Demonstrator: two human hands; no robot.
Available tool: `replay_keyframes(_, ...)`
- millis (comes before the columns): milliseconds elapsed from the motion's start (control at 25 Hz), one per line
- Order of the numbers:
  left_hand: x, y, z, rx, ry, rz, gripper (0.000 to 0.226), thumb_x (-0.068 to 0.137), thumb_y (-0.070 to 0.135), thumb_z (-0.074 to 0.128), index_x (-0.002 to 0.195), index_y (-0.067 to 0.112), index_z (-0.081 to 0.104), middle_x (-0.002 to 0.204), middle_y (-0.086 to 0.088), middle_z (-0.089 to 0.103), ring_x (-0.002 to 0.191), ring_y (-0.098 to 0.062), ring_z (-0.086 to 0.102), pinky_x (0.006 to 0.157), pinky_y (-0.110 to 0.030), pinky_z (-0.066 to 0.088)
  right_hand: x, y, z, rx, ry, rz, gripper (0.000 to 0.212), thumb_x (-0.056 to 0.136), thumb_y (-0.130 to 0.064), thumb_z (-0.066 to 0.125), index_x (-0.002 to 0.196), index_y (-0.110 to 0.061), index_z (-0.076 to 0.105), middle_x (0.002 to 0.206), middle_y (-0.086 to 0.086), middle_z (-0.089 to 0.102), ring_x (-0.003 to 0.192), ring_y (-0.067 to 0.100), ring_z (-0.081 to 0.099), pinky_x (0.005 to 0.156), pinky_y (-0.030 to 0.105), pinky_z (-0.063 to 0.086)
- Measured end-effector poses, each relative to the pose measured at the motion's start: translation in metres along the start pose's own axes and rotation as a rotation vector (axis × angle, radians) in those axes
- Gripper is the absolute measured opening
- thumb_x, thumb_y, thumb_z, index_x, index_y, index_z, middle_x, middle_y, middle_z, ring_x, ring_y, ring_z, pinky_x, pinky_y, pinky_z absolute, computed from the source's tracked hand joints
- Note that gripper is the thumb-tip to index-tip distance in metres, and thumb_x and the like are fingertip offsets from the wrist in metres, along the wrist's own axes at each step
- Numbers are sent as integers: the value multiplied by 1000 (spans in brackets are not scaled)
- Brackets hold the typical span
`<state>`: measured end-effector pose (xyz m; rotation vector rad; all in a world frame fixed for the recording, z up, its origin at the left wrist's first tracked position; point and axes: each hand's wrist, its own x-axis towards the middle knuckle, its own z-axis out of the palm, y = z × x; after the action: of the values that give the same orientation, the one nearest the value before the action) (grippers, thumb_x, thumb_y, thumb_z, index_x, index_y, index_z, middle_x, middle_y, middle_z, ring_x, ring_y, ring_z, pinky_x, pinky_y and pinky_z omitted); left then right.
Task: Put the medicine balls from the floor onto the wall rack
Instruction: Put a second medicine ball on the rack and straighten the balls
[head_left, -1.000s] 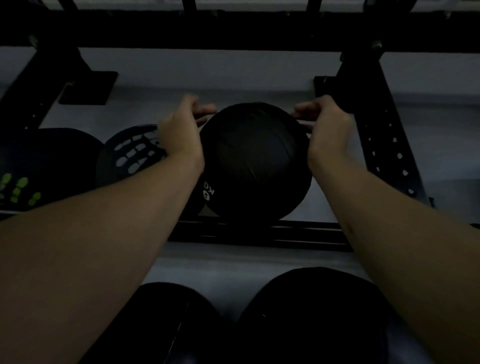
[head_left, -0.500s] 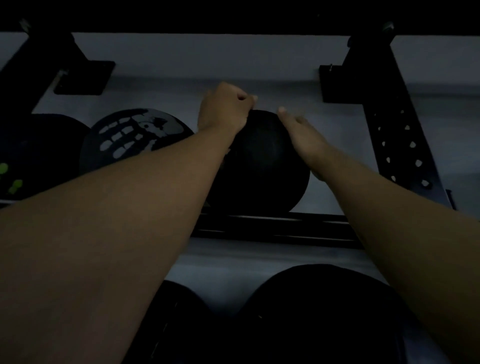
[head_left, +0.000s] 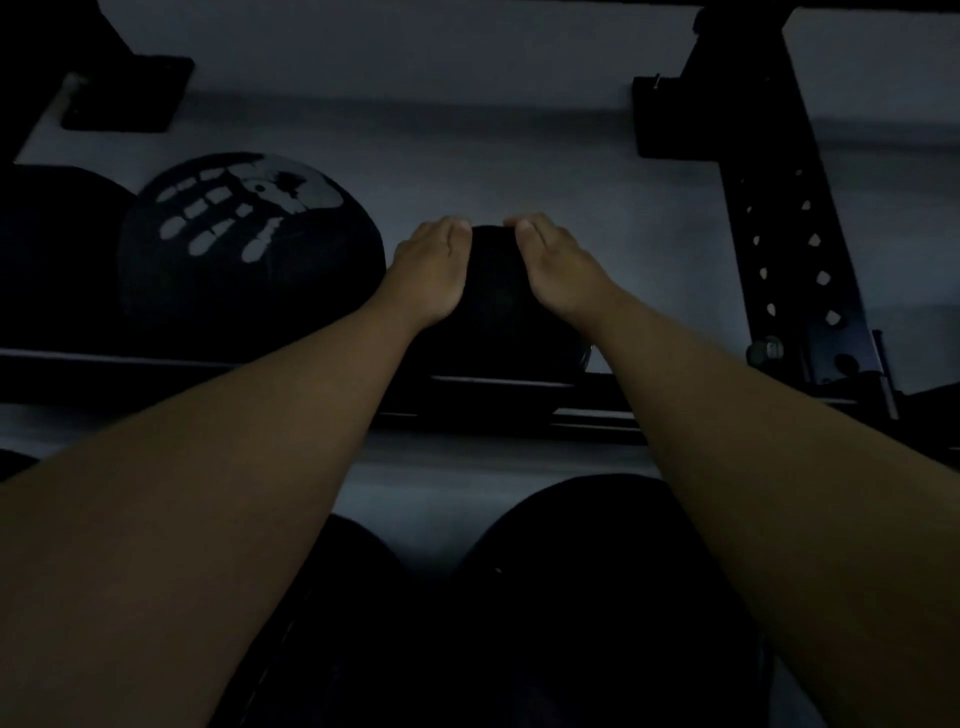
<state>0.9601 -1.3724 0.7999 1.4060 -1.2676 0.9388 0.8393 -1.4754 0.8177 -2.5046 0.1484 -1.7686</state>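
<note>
A black medicine ball (head_left: 493, 322) rests on the black rails of the wall rack (head_left: 498, 395) in the middle of the view. My left hand (head_left: 428, 270) lies on its upper left side. My right hand (head_left: 558, 265) lies on its upper right side. Both hands curl over the top of the ball, fingers toward the wall. Most of the ball is hidden behind my hands and forearms.
Left of it on the same rails sits a ball with a white handprint (head_left: 249, 244), and another dark ball (head_left: 52, 249) beyond that. A perforated black upright (head_left: 795, 249) stands at the right. Two more dark balls (head_left: 597, 597) lie on a lower level below.
The ball has settled lower and farther back on the rails. My left hand has gone from a fist on top to lying flat on the ball's left side; both hands now sit close together.
</note>
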Motion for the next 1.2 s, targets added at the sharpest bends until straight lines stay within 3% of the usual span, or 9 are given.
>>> replay_keyframes(80, -4, 5, -2, 30, -6, -42, 52, 113, 32, 16, 142, 5, 49, 149, -18, 50, 138, -33, 46, 116, -34, 32, -5, 0, -3, -31, -45, -29, 52, 112, -35, 18, 155, -15, 38, 162, 13, 39, 149, 27, 36, 124, 31, 20)
replay_keyframes(200, -15, 23, -11, 79, -40, -203, 39, 111, 20, 28, 138, -2, 43, 144, -24, 48, 129, -41, 49, 104, -45, 42, -18, -9, -17, -150, -192, 12, 56, 113, -31, 18, 163, -7, 16, 172, 12, 14, 159, 23, 14, 127, 27, 4)
replay_keyframes(320, -52, 36, -22, 223, -129, -208, 54, 112, 32, 25, 162, 12, 19, 168, -18, 24, 147, -40, 35, 119, -48, 33, -58, -21, -37, -162, -300, 80, 67, 109, -38, 36, 165, -17, 6, 174, 7, 7, 160, 20, 10, 129, 30, 5)
replay_keyframes(440, -108, 31, -21, 314, -209, -133, 70, 109, 38, 36, 166, 16, 1, 174, -16, 1, 155, -41, 22, 125, -51, 22, -121, -13, -44, -161, -282, 132, 71, 105, -38, 48, 164, -21, 14, 172, 7, 16, 157, 22, 20, 122, 21, 14)
replay_keyframes(520, -145, 33, -19, 268, -258, -148, 75, 107, 37, 43, 165, 12, 4, 174, -17, 0, 157, -40, 15, 127, -49, 19, -165, -11, -42, -209, -286, 127, 64, 104, -34, 52, 162, -21, 27, 168, 11, 28, 153, 26, 30, 117, 21, 20)
replay_keyframes(640, -197, 39, -2, 159, -293, -207, 72, 105, 45, 44, 164, 13, 17, 175, -10, 3, 160, -33, 6, 127, -48, 17, -209, -7, -38, -317, -275, 151, 61, 101, -35, 54, 158, -27, 34, 170, 10, 23, 156, 31, 21, 126, 41, 20)
replay_keyframes(800, -264, 48, 27, 6, -415, -409, 79, 98, 67, 36, 162, 22, 24, 170, -9, 20, 154, -38, 22, 121, -55, 27, -273, -1, -38, -462, -143, 470, 68, 97, -68, 36, 158, -37, 27, 171, 5, 20, 156, 35, 18, 123, 58, 17)
replay_keyframes(920, -281, 46, 39, -281, -413, -598, 87, 91, 78, 39, 162, 29, 24, 169, -6, 24, 152, -38, 29, 119, -57, 32, -333, -3, -42, -287, 41, 717, 84, 87, -85, 25, 159, -44, 14, 173, 4, 10, 159, 36, 7, 122, 66, 9)
replay_keyframes(1200, -241, 49, 57, -392, -349, -581, 95, 77, 90, 43, 154, 36, 41, 161, 0, 43, 145, -30, 44, 117, -46, 36, -361, 8, -30, -72, 225, 656, 91, 83, -87, 31, 161, -42, 14, 174, 0, 4, 160, 28, -2, 126, 60, 1)
